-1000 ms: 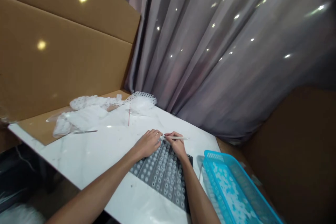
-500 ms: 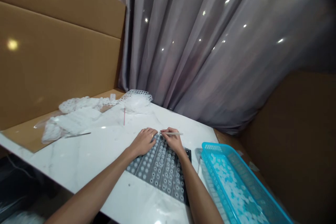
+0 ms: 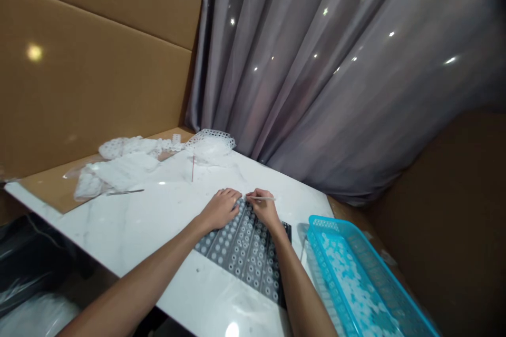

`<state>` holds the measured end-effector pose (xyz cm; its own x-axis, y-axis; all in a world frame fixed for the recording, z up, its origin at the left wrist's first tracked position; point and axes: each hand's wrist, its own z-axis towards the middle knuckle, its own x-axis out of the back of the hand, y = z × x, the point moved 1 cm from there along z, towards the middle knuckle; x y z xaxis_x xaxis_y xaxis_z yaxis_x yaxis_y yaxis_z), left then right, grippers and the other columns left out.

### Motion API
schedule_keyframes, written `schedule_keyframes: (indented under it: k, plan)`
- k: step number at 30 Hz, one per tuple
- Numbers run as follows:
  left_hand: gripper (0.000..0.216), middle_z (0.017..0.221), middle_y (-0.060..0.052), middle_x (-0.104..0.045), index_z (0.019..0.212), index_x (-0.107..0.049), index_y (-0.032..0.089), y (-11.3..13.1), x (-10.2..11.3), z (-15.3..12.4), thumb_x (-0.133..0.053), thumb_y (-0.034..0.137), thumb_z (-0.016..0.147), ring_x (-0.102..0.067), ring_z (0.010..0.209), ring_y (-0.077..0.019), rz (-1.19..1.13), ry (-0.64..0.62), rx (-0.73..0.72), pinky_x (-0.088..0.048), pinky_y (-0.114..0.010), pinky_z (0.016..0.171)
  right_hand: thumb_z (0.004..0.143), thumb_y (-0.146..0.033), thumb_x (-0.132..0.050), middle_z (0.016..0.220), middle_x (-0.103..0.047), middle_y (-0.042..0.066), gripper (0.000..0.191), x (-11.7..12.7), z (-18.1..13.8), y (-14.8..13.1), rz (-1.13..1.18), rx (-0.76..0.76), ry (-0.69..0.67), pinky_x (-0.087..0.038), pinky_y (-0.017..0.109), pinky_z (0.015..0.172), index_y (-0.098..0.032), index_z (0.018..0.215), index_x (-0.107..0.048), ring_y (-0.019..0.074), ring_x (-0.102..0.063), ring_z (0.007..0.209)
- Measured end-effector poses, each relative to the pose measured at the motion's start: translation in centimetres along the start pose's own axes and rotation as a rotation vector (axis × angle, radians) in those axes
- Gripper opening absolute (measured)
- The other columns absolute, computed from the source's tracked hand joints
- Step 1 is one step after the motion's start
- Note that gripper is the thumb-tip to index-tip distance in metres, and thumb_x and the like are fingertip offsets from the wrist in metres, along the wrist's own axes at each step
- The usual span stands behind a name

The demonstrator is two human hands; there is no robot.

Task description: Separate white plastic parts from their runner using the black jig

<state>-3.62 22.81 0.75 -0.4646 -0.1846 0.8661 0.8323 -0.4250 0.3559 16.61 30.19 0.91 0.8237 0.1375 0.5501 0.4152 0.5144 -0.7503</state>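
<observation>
A dark grey mat (image 3: 245, 253) studded with rows of small white rings lies on the white marble table (image 3: 158, 221). My left hand (image 3: 221, 207) rests on the mat's far left corner with its fingers curled down onto it. My right hand (image 3: 265, 209) sits on the far edge beside it, pinching a thin white stick (image 3: 261, 198) that points right. The two hands almost touch.
A blue plastic basket (image 3: 356, 284) of small white pieces stands at the table's right end. White perforated sheets and plastic bags (image 3: 130, 160) lie at the far left on cardboard (image 3: 51, 189), with a thin metal tool (image 3: 124, 191) and a red stick (image 3: 193, 168). Grey curtain behind.
The hands have hardly shifted on the mat; the right hand still pinches the stick. Only the camera view has swung slightly.
</observation>
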Motion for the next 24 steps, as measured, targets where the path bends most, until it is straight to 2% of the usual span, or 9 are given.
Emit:
schedule_keyframes:
  k: [8,11,14,17,19,24]
  plan:
    - [0.04,0.137,-0.012,-0.068,0.142,-0.059,0.023,0.2,-0.1,-0.2,-0.057,0.027,0.102,-0.057,0.134,-0.0303,-0.003,0.003,0.003,-0.041,-0.047,0.115,0.09,-0.021,-0.069,0.084,-0.071,0.006,0.009,-1.1,-1.1,-0.7,-0.215,0.047,0.01,-0.039,0.031,0.076,-0.026,0.083,-0.066,0.0235,-0.063,0.082]
    - [0.04,0.137,-0.012,-0.068,0.141,-0.059,0.024,0.2,-0.2,-0.1,-0.058,0.027,0.101,-0.057,0.134,-0.0304,-0.004,0.008,0.007,-0.041,-0.047,0.115,0.09,-0.023,-0.069,0.079,-0.069,0.004,0.012,-1.2,-1.1,-0.7,-0.204,0.032,0.042,-0.038,0.031,0.072,-0.026,0.079,-0.064,0.0223,-0.06,0.077]
    - [0.039,0.136,-0.011,-0.069,0.14,-0.06,0.025,0.1,-0.3,0.0,-0.058,0.026,0.101,-0.058,0.133,-0.0303,-0.003,0.01,0.009,-0.042,-0.047,0.115,0.094,-0.031,-0.064,0.068,-0.065,0.002,0.024,-1.0,-0.8,-0.3,-0.147,-0.013,0.118,-0.037,0.03,0.065,-0.026,0.072,-0.057,0.0207,-0.057,0.068]
    - [0.038,0.136,-0.011,-0.069,0.139,-0.062,0.025,0.1,-0.3,0.0,-0.06,0.027,0.101,-0.059,0.133,-0.0298,-0.001,0.007,0.004,-0.042,-0.046,0.115,0.096,-0.041,-0.063,0.062,-0.062,-0.001,0.034,-0.5,-0.4,0.4,-0.057,-0.062,0.199,-0.038,0.029,0.062,-0.026,0.068,-0.052,0.0198,-0.054,0.063]
    - [0.038,0.136,-0.011,-0.069,0.138,-0.062,0.025,0.0,-0.3,0.1,-0.061,0.027,0.1,-0.059,0.133,-0.0296,0.001,0.008,0.004,-0.042,-0.045,0.116,0.094,-0.047,-0.065,0.064,-0.065,0.0,0.035,-0.1,-0.2,0.9,0.006,-0.091,0.229,-0.041,0.029,0.062,-0.026,0.069,-0.053,0.0197,-0.056,0.064]
    - [0.04,0.137,-0.011,-0.07,0.14,-0.062,0.024,0.1,-0.1,0.0,-0.062,0.027,0.099,-0.06,0.133,-0.0296,0.0,0.015,0.013,-0.041,-0.045,0.116,0.09,-0.057,-0.072,0.082,-0.079,0.006,0.037,0.6,-0.4,1.2,0.147,-0.105,0.137,-0.051,0.031,0.068,-0.025,0.075,-0.062,0.0219,-0.067,0.074]
